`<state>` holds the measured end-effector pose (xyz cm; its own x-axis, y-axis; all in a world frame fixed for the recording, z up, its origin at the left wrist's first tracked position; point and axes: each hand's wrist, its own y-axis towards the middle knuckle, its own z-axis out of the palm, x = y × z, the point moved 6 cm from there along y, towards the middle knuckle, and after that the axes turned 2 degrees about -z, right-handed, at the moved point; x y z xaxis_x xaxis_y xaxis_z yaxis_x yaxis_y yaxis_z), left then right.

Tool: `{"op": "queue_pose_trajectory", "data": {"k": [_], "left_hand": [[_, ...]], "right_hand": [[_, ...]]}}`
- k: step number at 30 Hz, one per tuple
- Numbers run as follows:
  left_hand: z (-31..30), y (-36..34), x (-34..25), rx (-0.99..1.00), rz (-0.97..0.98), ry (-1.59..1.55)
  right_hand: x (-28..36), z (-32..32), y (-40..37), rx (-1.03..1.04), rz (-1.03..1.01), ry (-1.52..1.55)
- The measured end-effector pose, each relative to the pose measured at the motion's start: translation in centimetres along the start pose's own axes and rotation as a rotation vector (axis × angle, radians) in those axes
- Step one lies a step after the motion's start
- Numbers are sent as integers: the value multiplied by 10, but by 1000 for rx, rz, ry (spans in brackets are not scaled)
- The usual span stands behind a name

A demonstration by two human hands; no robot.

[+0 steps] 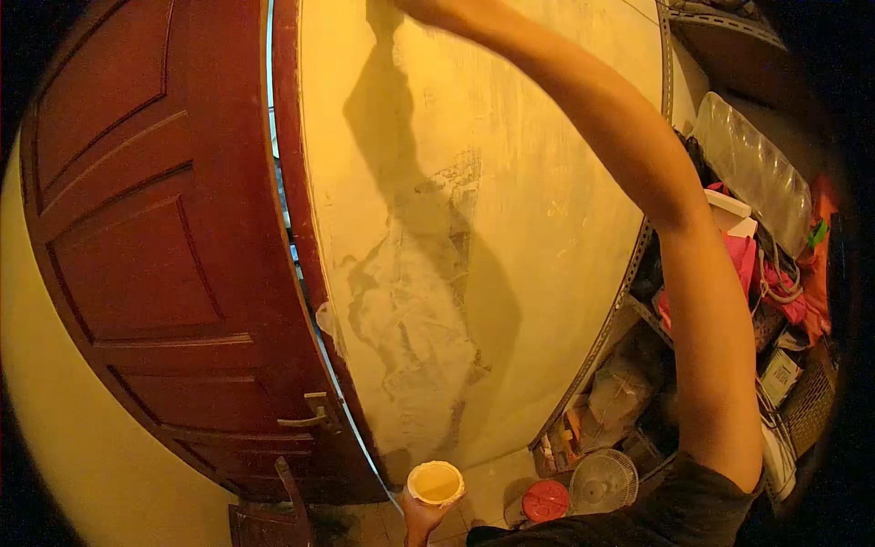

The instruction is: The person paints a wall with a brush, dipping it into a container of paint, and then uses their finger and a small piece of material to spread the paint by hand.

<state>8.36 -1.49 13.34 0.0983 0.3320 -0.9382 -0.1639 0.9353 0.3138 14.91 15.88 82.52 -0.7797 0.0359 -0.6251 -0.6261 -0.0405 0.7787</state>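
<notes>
Low in the view, my left hand (422,518) is wrapped round a small tub (436,483) with a pale yellowish inside and a smeared rim. My right arm reaches up across the view to the top edge, where only part of my right hand (415,7) shows near the wall; its fingers and anything in them are out of frame. The yellow-lit wall (565,228) has rough, patchy areas in its middle and lower part, and the arm's shadow falls over them.
A dark red panelled door (137,264) with a handle (314,415) stands at the left. Metal shelving (592,374) holding bags and boxes is at the right. On the floor are a red lid (546,500) and a fan (603,483).
</notes>
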Motion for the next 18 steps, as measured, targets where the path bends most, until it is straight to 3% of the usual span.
{"op": "queue_pose_trajectory", "data": {"k": [1, 3, 4, 5, 9, 13, 15, 18], "left_hand": [[-1, 0, 4, 10, -2, -7], [-4, 0, 9, 28, -9, 5], [-4, 0, 10, 35, -9, 25], [-5, 1, 11, 42, -14, 50], [-6, 4, 9, 72, -9, 114], [-4, -1, 11, 92, 14, 137], [-2, -1, 11, 100, 26, 152], [3, -2, 11, 123, 24, 149]], "right_hand": [[9, 14, -13, 108, 111, 122], [55, -21, -57, 206, -178, 25], [68, -28, -73, 119, -277, 45], [81, -26, -85, 330, -259, 6], [113, -45, -130, 529, -322, 144], [119, -72, -148, 564, -343, 262], [118, -80, -151, 715, -421, 324], [109, -69, -132, 695, -357, 237]]}}
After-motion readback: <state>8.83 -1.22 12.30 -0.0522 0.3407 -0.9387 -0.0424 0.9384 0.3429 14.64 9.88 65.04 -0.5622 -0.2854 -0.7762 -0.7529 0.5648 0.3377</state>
